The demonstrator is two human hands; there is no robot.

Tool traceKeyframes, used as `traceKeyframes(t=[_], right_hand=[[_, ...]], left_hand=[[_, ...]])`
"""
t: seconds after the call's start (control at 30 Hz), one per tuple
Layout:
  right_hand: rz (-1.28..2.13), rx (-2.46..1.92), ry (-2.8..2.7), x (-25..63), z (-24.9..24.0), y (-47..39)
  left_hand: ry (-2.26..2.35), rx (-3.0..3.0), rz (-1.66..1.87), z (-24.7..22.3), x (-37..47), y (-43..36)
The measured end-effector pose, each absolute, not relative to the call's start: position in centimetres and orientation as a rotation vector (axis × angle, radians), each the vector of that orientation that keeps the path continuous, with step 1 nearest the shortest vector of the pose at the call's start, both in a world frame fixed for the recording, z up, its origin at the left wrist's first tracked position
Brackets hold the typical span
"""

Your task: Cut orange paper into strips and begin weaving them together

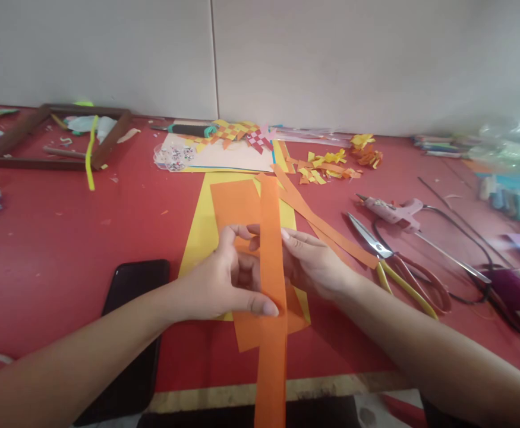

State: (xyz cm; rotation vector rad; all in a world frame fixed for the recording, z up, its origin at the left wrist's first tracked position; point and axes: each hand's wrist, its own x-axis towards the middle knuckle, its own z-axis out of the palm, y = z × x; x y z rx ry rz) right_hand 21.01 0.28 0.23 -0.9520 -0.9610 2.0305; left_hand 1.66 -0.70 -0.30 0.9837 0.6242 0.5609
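Observation:
A long orange paper strip [272,249] runs lengthwise in front of me, its near end past the table's front edge. My left hand [230,276] grips it from the left, thumb on top and the other fingers partly behind it. At its right edge my right hand [315,261] pinches the strip, with some fingertips hidden behind it. Beneath lie an orange sheet [233,205] and a yellow sheet [197,238]. More orange strips [326,223] slant to the right of the held one.
A black phone [130,321] lies at left, below a brown frame [32,160]. Scissors [387,255], a pink glue gun [396,213] and its cord are at right. Paper scraps [326,166] and a cutter [192,129] lie at the back near the wall.

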Motion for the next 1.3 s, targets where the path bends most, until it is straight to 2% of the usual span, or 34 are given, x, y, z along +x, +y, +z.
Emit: traceKeyframes(t=[0.2,0.47,0.67,0.8,0.9,1.1,1.3], right_hand=[[2.14,-0.832,-0.875,21.3,0.1,0.6],[2.021,-0.925,-0.876,21.3,-0.2,0.5],[1.981,-1.081,-1.012,21.9,0.4,0.7],[2.088,-1.106,-1.252,22.5,0.5,0.7],[2.014,-1.177,-1.328,22.4,0.5,0.6],[1.698,-1.086,-1.197,21.2,-0.1,0.1],[1.571,-0.929,-1.261,20.8,-0.4,-0.3]], left_hand=[[0.666,0.935,0.477,0.0,1.4,-0.2],[0.68,0.967,0.521,0.1,1.7,0.4],[0.748,0.893,0.762,-0.1,2.1,0.6],[0.983,0.873,1.014,0.0,2.1,0.9],[1.113,0.917,1.13,0.0,2.0,1.0],[1.018,1.141,0.922,0.2,2.2,0.2],[1.014,1.313,0.758,-0.2,2.4,-0.4]])
